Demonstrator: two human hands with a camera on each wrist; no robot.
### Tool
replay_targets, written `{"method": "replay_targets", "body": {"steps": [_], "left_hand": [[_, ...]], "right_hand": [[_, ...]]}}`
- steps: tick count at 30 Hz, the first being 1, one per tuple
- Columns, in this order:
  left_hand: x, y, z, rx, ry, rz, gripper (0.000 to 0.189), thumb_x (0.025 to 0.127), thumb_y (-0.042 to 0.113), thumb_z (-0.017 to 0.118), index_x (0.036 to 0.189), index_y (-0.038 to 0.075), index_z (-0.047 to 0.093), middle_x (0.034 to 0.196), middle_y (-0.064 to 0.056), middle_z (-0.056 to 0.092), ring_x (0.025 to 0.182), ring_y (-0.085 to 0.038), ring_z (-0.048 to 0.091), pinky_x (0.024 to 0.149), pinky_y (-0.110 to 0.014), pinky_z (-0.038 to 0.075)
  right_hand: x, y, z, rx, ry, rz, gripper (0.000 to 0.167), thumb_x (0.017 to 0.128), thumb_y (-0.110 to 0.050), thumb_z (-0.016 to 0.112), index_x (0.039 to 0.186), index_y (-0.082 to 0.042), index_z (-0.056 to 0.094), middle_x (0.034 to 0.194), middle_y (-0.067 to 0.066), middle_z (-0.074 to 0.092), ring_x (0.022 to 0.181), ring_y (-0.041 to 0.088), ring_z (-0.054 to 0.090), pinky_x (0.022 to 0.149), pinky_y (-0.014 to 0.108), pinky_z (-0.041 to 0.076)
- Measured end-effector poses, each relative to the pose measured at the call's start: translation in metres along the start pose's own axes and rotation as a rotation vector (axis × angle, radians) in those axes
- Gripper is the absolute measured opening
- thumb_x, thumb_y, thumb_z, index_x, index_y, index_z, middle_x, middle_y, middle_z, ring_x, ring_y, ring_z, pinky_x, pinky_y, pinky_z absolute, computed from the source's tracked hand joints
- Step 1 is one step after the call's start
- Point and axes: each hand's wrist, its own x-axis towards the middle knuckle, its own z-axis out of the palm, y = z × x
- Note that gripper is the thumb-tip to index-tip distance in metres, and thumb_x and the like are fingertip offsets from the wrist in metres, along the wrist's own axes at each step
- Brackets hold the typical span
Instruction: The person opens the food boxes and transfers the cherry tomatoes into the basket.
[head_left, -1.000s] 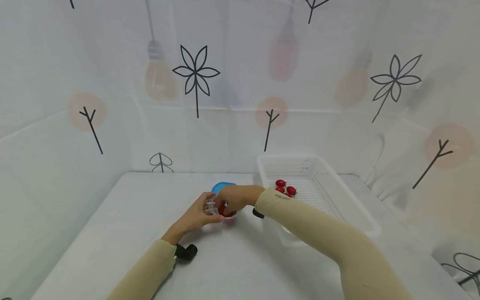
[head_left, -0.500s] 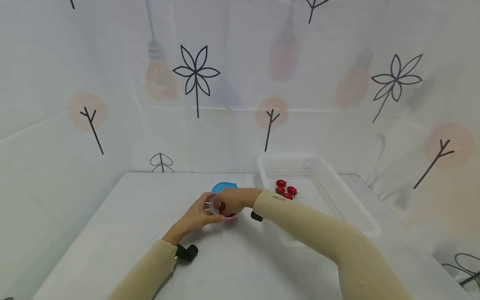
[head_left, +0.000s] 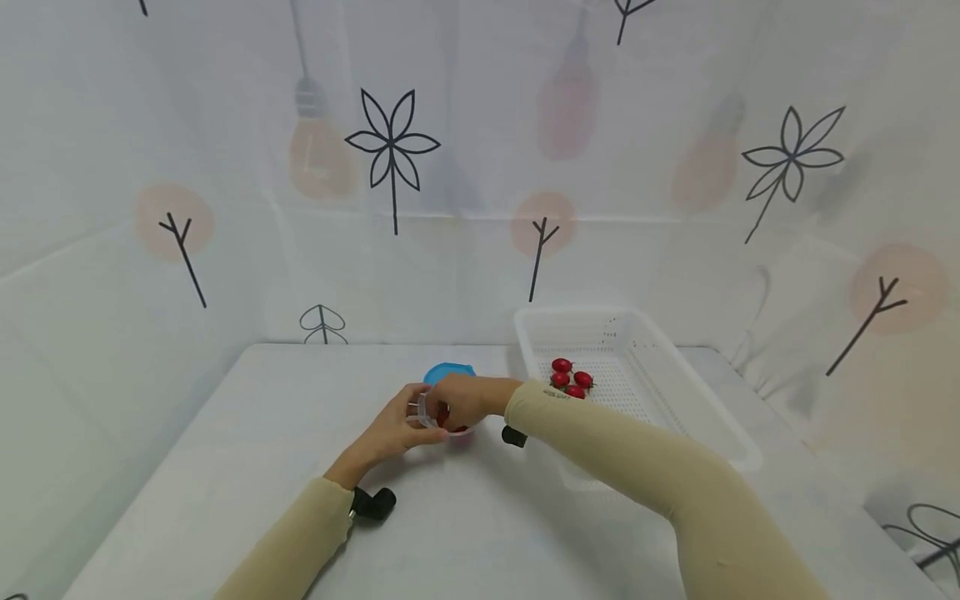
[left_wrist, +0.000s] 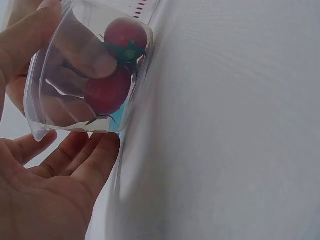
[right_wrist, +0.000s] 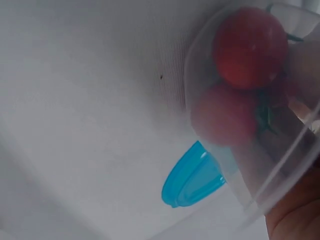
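Observation:
My left hand holds a clear plastic container on the table, thumb on its near side and fingers round its left. My right hand reaches down into it from the right. Through the wall in the left wrist view, the right fingers grip a cherry tomato, and another cherry tomato with a green stem lies beside it. The right wrist view also shows a red tomato through the wall, and the right fingers are partly hidden there. Behind the container lies a blue lid.
A white perforated basket stands to the right, with several cherry tomatoes at its left end; the right forearm crosses over its front. The white table meets a patterned cloth backdrop behind.
The right hand has sunk slightly lower and to the left into the container, covering more of the tomatoes. Left hand, lid and basket stay where they were.

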Motion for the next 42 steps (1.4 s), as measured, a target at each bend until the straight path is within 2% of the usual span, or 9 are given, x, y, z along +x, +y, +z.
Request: {"method": "replay_targets", "body": {"steps": [5,12,17,21,27,32,39,42], "left_hand": [[0.000,0.000,0.000,0.002,0.003,0.009,0.090,0.074,0.034,0.083,0.143,0.006,0.032,0.139,-0.011,0.044,0.122,-0.028,0.050,0.094,-0.039,0.049],[0.000,0.001,0.000,-0.020,-0.005,0.005,0.086,0.074,0.032,0.083,0.142,0.010,0.034,0.137,-0.007,0.046,0.120,-0.027,0.051,0.092,-0.037,0.051],[0.000,0.002,0.000,-0.021,-0.003,0.000,0.084,0.077,0.029,0.081,0.143,0.009,0.033,0.136,-0.010,0.046,0.120,-0.029,0.051,0.092,-0.040,0.051],[0.000,0.002,0.001,-0.033,-0.005,-0.020,0.083,0.078,0.025,0.080,0.144,0.007,0.033,0.139,-0.013,0.044,0.120,-0.031,0.051,0.093,-0.041,0.050],[0.001,0.001,0.002,-0.029,0.005,-0.035,0.084,0.078,0.025,0.080,0.145,0.006,0.033,0.138,-0.015,0.045,0.119,-0.031,0.051,0.094,-0.044,0.049],[0.001,0.003,0.003,-0.009,0.028,-0.044,0.083,0.077,0.028,0.081,0.144,0.010,0.035,0.139,-0.014,0.045,0.119,-0.032,0.051,0.093,-0.046,0.049],[0.000,0.002,0.004,-0.002,0.040,-0.049,0.086,0.075,0.030,0.083,0.144,0.010,0.036,0.138,-0.012,0.046,0.114,-0.030,0.056,0.091,-0.045,0.051],[-0.007,0.016,0.004,0.005,0.029,-0.031,0.086,0.076,0.025,0.082,0.144,0.004,0.034,0.138,-0.018,0.045,0.113,-0.034,0.056,0.091,-0.047,0.050]], "right_hand": [[-0.001,0.001,0.000,0.039,0.009,-0.006,0.021,0.079,0.002,0.069,0.092,-0.015,0.069,0.088,-0.002,0.064,0.078,0.009,0.055,0.066,0.018,0.050],[-0.007,0.005,-0.006,0.046,0.020,0.026,0.022,0.082,-0.006,0.072,0.102,-0.015,0.067,0.097,-0.005,0.064,0.091,0.011,0.058,0.071,0.018,0.050],[-0.013,0.006,-0.020,0.075,0.027,0.033,0.020,0.083,-0.006,0.070,0.103,-0.010,0.069,0.092,-0.005,0.064,0.083,0.011,0.058,0.067,0.020,0.053],[-0.021,0.008,-0.031,0.113,0.072,0.016,0.017,0.084,-0.005,0.069,0.100,-0.007,0.068,0.088,-0.005,0.062,0.082,0.013,0.058,0.068,0.021,0.053],[-0.039,0.012,-0.047,0.169,0.169,-0.006,0.017,0.084,-0.004,0.068,0.100,-0.010,0.067,0.094,-0.004,0.062,0.089,0.013,0.060,0.075,0.021,0.054],[-0.056,0.016,-0.061,0.162,0.247,-0.007,0.018,0.086,-0.008,0.069,0.103,-0.014,0.066,0.098,-0.006,0.062,0.094,0.012,0.060,0.077,0.022,0.053],[-0.088,0.024,-0.074,0.188,0.320,0.091,0.024,0.085,-0.011,0.072,0.106,-0.018,0.064,0.103,-0.004,0.061,0.095,0.016,0.059,0.075,0.025,0.055],[-0.103,0.033,-0.075,0.203,0.355,0.138,0.024,0.085,-0.011,0.072,0.106,-0.018,0.064,0.103,-0.003,0.061,0.095,0.018,0.060,0.075,0.027,0.056]]}}
